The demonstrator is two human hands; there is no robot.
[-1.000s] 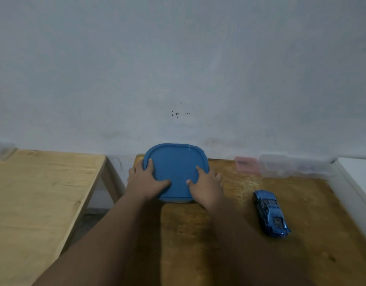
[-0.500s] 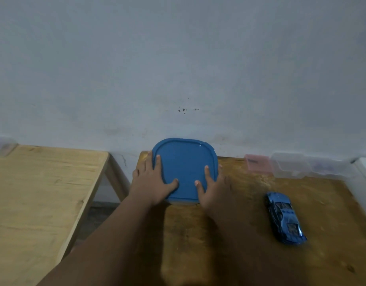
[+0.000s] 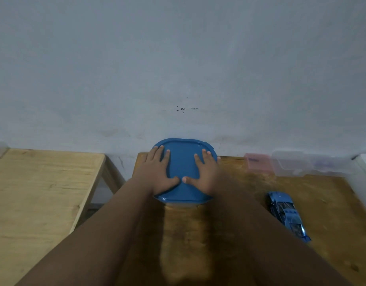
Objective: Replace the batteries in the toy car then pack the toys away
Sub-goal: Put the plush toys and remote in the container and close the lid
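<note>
Both hands flat, fingers spread, pressing on the blue lid (image 3: 184, 162): left hand (image 3: 157, 172), right hand (image 3: 205, 172). Toy car (image 3: 287, 215) lies right of it on the table (image 3: 322, 203), long axis slanting from far-left to near-right.

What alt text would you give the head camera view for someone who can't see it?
A person's left hand and right hand lie flat, fingers spread, on the rounded square blue plastic lid of a container at the back of a dark wooden table. A shiny blue toy car sits on the table to their right, with clear plastic boxes by the wall.
</note>
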